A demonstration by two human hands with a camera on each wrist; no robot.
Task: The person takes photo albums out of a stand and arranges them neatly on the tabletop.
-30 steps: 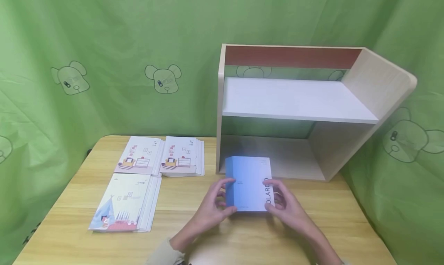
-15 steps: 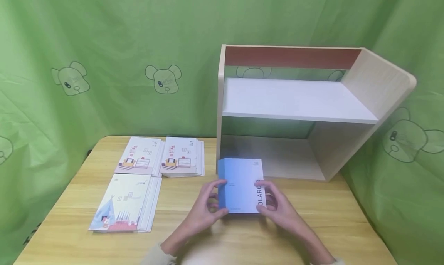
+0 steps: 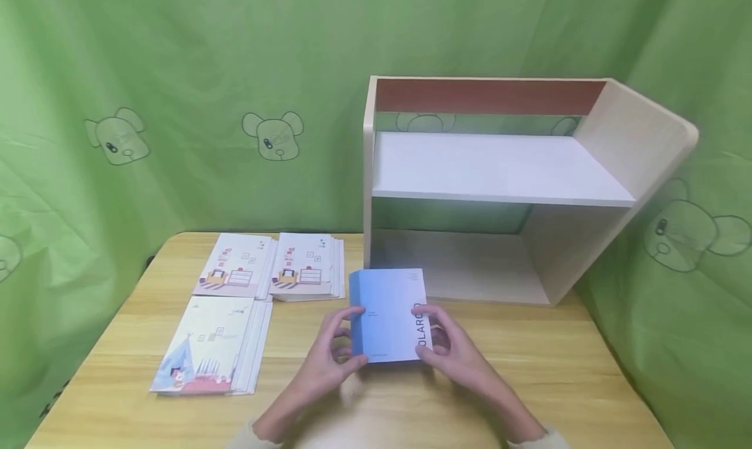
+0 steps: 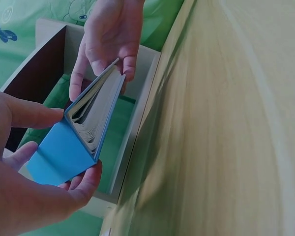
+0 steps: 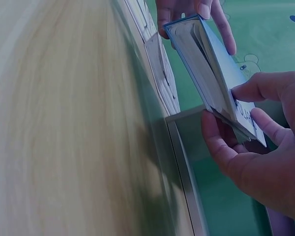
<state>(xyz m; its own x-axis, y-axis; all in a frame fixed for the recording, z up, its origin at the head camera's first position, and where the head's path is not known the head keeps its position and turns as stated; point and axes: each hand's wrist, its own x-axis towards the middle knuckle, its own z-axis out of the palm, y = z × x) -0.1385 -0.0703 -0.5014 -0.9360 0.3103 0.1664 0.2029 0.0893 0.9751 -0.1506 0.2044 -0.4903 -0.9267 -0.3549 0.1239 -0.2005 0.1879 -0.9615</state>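
A blue photo album (image 3: 388, 315), fading to white at the right with dark lettering, is held up above the table by both hands. My left hand (image 3: 329, 351) grips its spine side, thumb at the lower corner and a finger on the cover. At the opposite edge, my right hand (image 3: 455, 354) pinches the covers between thumb and fingers. In the left wrist view the album (image 4: 64, 155) has its spine toward the left hand, and the pages fan slightly between the covers. The right wrist view shows the right hand (image 5: 270, 157) curled round the opening edge.
Three stacks of illustrated booklets lie at the left: one back left (image 3: 235, 266), one beside it (image 3: 305, 263), one in front (image 3: 205, 344). A two-level wooden shelf (image 3: 499, 168) stands behind the album. A green curtain (image 3: 194, 109) hangs behind the wooden table (image 3: 529, 384).
Both hands have moved left together with the album, which now stands in front of the shelf's left side panel. The grip looks the same, and the booklet stacks have stayed put.
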